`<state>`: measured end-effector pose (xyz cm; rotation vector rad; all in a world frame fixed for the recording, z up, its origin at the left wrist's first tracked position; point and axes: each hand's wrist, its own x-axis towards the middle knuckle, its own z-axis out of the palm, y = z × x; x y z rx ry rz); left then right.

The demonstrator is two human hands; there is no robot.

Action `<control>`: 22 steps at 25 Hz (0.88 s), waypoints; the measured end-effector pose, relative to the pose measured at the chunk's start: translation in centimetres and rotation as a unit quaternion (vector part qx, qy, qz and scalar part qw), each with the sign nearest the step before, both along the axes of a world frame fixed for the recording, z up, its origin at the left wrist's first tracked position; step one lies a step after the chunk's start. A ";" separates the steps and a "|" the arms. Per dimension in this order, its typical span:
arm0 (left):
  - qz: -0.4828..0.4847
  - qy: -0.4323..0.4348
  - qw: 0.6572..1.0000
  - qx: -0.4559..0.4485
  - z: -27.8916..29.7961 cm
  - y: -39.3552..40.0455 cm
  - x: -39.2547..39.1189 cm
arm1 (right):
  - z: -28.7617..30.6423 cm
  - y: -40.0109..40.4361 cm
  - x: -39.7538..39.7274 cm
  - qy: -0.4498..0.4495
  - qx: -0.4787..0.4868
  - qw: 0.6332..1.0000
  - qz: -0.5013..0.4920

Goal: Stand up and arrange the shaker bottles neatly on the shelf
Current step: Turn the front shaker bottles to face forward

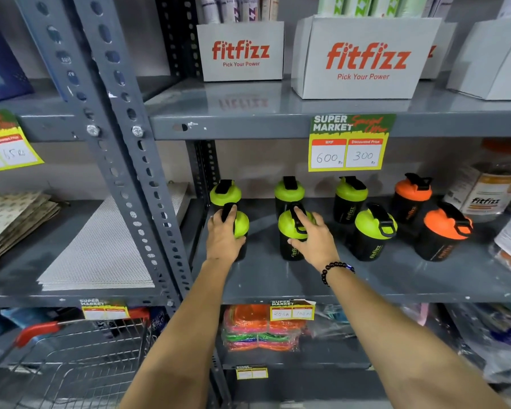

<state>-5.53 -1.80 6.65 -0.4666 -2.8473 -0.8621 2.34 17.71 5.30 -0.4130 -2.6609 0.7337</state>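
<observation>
Now fingers [303, 215] atop front shaker bottle's [292, 240] green lid [289, 227].

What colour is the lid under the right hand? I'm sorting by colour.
Lime green lid, with a black flip cap, in the head view.

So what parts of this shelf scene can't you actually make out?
- Front-left green-lidded shaker: body covered by the left hand, head view.
- Second front green-lidded shaker: label partly covered by the right hand.
- Jar at right: blurred, fine print unreadable.
- Lower price tag: figures too small.
- Left price tag: cut off by the frame edge.
</observation>
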 end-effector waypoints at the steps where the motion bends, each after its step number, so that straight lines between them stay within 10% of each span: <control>1: 0.000 0.001 1.000 0.000 0.0 -0.2 0.1 | 0.0 -0.2 0.1 -0.001 0.000 1.000 0.003; 22: 0.005 0.012 1.000 -0.002 0.1 -1.1 1.1 | 0.0 -1.5 1.0 -0.007 0.004 1.000 -0.007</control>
